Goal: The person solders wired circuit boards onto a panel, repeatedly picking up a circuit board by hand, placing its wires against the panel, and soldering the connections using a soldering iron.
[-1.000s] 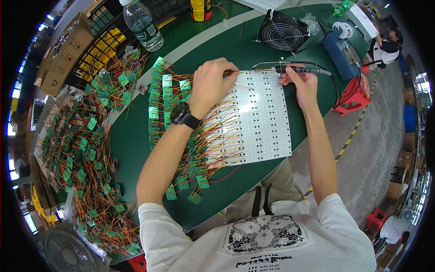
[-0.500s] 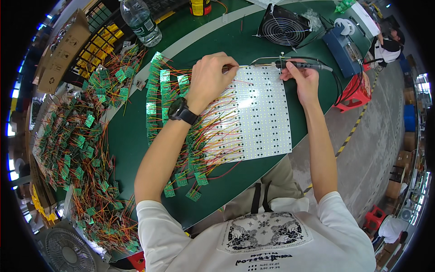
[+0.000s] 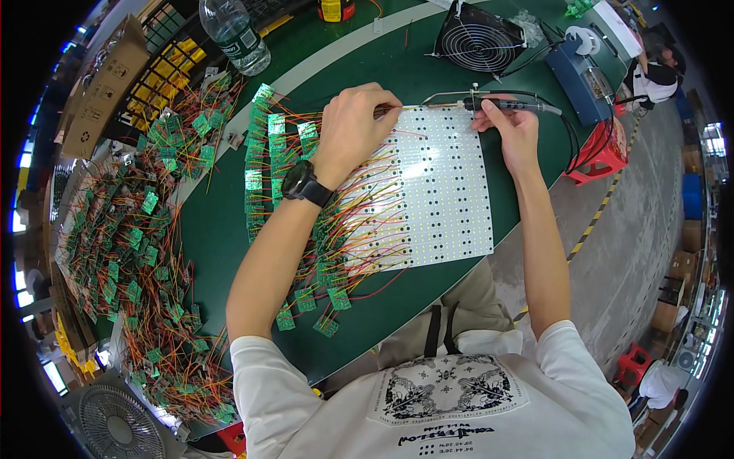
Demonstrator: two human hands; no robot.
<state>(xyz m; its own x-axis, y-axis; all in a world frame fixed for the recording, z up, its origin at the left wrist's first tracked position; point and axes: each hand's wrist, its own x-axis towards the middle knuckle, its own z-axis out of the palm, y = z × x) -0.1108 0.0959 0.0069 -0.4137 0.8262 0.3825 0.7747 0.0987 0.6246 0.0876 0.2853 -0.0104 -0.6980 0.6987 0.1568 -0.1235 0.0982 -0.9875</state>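
A white LED panel [image 3: 451, 191] lies on the green table with rows of small lights and black holes. Red and yellow wires [image 3: 375, 222] run from its left part to small green circuit boards [image 3: 277, 145] lined up beside it. At the panel's far edge, my left hand [image 3: 352, 126] is closed in a pinch around wire ends, its fingertips partly hiding them. My right hand [image 3: 511, 134] grips a soldering iron [image 3: 508, 105] with a thin metal feed tube. Its tip points left along the far edge, towards my left fingertips; whether it touches anything is too small to tell.
A large heap of wired circuit boards [image 3: 138, 252] covers the left side. Beyond are a water bottle [image 3: 235, 38] and a black fan [image 3: 478, 46]. The blue soldering station [image 3: 577, 80] stands far right, its cable looping near a red stool [image 3: 600, 157].
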